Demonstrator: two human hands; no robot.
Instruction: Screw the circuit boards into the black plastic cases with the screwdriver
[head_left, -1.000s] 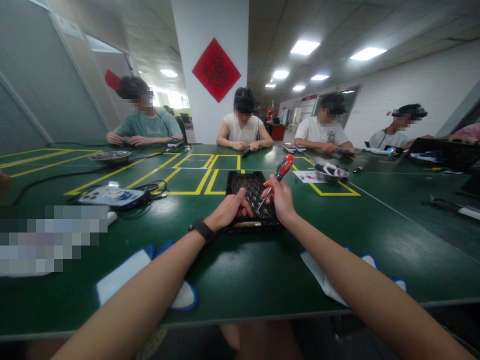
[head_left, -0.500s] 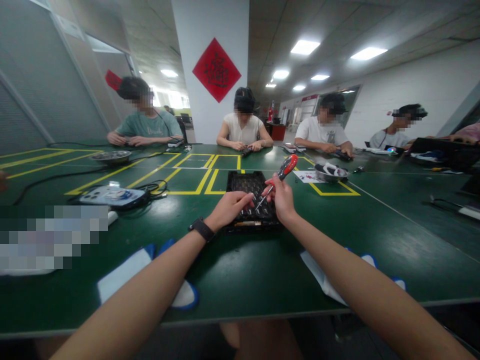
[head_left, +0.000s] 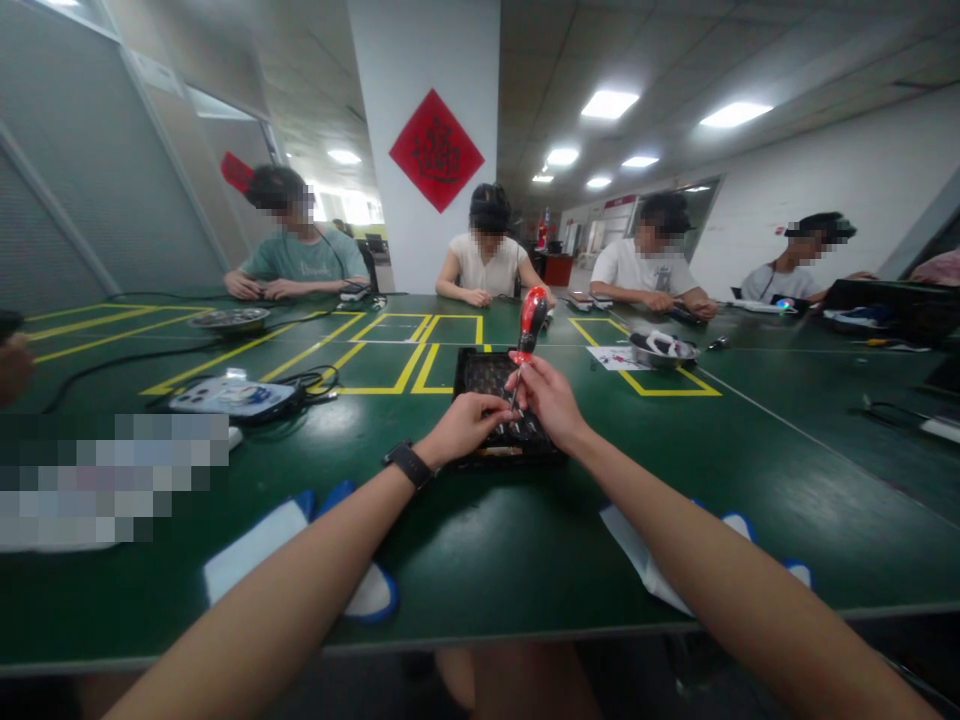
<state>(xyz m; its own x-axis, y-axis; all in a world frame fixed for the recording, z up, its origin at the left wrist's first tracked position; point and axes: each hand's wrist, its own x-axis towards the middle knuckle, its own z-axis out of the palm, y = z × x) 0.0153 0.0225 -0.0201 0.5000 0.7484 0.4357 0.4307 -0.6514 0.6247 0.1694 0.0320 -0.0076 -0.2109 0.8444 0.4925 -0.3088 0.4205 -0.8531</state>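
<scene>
A red and black screwdriver stands nearly upright in my right hand, whose fingers are wrapped round it low down, where the handle meets the shaft. My left hand, with a dark watch on the wrist, is closed in a pinch at the screwdriver's tip. What lies between those fingertips is too small to make out. Both hands are over a black open tray with small compartments. Several small shiny pieces lie in it, partly hidden by my hands.
White and blue gloves lie under my left forearm, another glove under my right. A phone with cables lies to the left. Metal bowls stand farther back, right and left. Several people sit across the green table, marked with yellow tape.
The screwdriver has swung from a slant to nearly upright. My left fingertips have come to its tip and closed in a pinch. The view has shifted slightly.
</scene>
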